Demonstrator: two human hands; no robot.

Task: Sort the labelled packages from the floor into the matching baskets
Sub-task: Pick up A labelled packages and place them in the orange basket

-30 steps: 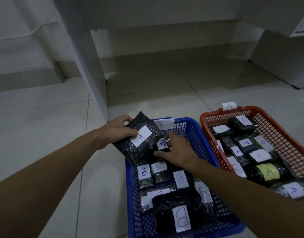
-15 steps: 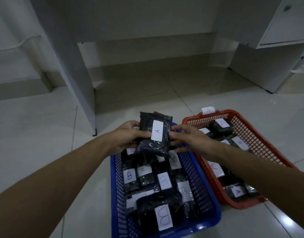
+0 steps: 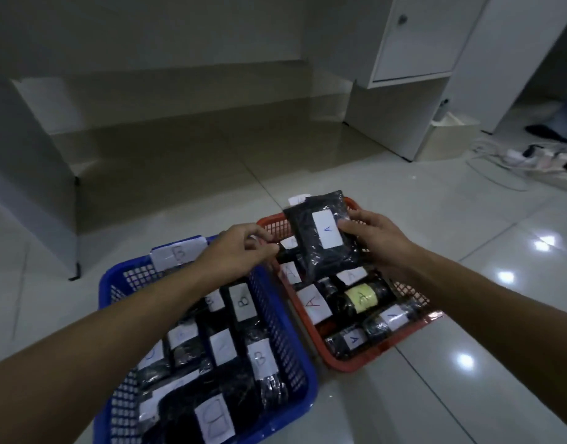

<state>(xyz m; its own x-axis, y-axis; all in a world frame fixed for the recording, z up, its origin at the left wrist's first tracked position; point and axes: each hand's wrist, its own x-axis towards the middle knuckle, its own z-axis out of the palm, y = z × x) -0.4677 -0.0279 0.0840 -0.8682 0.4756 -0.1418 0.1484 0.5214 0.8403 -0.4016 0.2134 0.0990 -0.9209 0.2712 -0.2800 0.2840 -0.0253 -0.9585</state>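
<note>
Head view gives me a black package (image 3: 320,241) marked "A" on its white label, held above the far end of the red basket (image 3: 349,360), long axis running away from me. My right hand (image 3: 376,240) grips its right edge, thumb by the label; my left hand (image 3: 240,248) pinches its near left corner. I judge the drop is straight down, with the right hand nearer. Packages in the red basket read "A", one on yellow tape (image 3: 362,298). The blue basket (image 3: 295,376) beside it carries "B" labels and a "B" tag (image 3: 179,255).
</note>
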